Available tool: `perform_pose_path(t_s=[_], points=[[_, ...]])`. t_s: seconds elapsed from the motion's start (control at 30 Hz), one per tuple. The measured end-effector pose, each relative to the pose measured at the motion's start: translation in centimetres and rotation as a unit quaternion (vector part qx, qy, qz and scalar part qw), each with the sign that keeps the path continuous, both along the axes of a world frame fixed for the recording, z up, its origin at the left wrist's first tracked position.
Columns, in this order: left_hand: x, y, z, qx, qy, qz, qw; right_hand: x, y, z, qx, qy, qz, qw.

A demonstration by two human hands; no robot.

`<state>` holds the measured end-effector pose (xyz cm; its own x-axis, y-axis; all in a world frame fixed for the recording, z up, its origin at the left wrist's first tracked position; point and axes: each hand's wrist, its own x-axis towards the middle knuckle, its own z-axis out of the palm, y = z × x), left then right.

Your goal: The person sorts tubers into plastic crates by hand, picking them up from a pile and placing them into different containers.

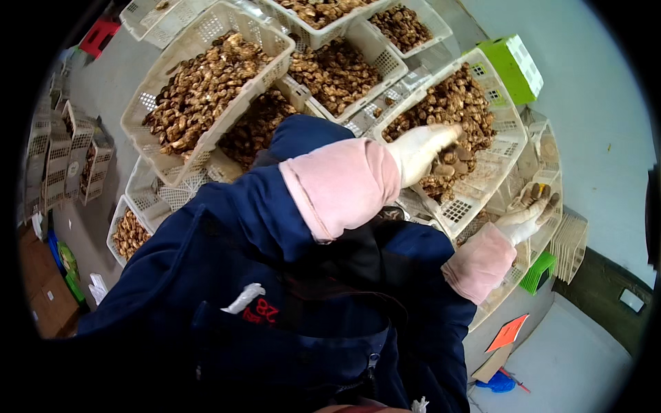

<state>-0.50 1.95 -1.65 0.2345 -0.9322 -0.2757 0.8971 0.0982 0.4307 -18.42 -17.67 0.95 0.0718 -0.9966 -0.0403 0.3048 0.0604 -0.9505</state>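
Note:
My left hand [421,153], in a white glove with a pink sleeve cover, reaches into a white plastic basket [475,196] on the right. Its stained fingers curl in at a heap of brown-and-cream pieces that look like mushrooms [454,103]. What lies inside those fingers is hard to make out. Further right, my right hand [527,215] is over another pale basket [554,155], its gloved fingers apart and darkly stained. A small yellow spot shows by its fingertips; whether it is a loose thing cannot be told.
More heaped baskets stand ahead, among them a large tilted one [134,113] at the left. A green-and-white box [513,65] sits beyond the right basket. Stacked crates [69,155] line the far left, near a red stool [100,36]. An orange sheet [507,332] lies lower right.

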Motion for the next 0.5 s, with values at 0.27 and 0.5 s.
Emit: perform_pose_path(t_s=[0.27, 0.5], points=[[0.6, -1.4, 1.0, -0.028, -0.003, 0.054, 0.998, 3.5, 1.0, -4.8, -0.241, 0.418, 0.230, 0.845], [-0.1, -1.5, 0.1, -0.007, -0.030, 0.112, 0.993, 1.5, -0.5, -5.9, -0.257, 0.499, 0.243, 0.791]])
